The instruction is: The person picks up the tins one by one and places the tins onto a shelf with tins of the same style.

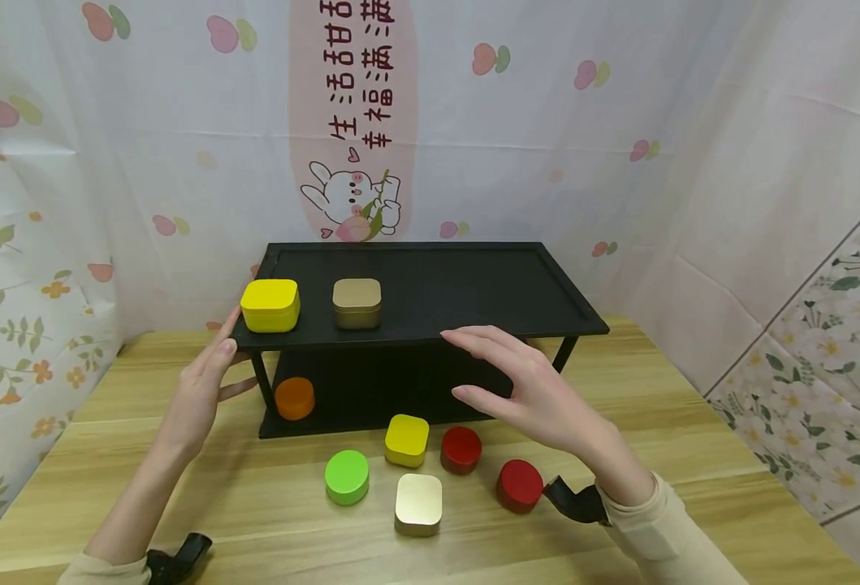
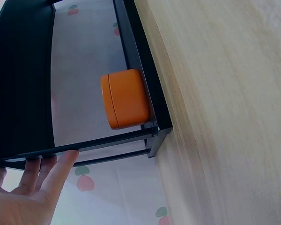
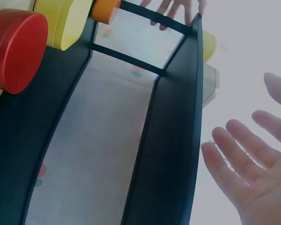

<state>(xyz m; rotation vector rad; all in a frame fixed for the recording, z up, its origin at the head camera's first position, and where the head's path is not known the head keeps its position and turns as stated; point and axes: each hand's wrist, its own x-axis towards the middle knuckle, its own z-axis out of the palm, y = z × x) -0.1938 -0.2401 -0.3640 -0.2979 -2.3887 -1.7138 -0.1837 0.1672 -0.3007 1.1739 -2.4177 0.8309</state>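
My left hand (image 1: 196, 398) is at the left end of a black two-tier shelf (image 1: 444, 292), its fairly straight fingers touching the side edge of the upper tier. In the left wrist view, an orange tin (image 2: 126, 99) sits on the lower tier near that hand (image 2: 33, 187). Up on the top tier are a yellow tin (image 1: 271, 306) by the left corner and a dull gold tin (image 1: 357, 304). My right hand (image 1: 525, 382) hovers before the shelf's front edge, thumb and fingers apart, holding nothing. The right wrist view shows this hand (image 3: 253, 173) with fingers spread.
On the wooden table (image 1: 269, 528) before the shelf stand a green round tin (image 1: 347, 477), a smaller yellow tin (image 1: 406, 439), a pale gold tin (image 1: 418, 504) and two red tins, one nearer the shelf (image 1: 461, 450). A patterned curtain (image 1: 546, 162) hangs behind.
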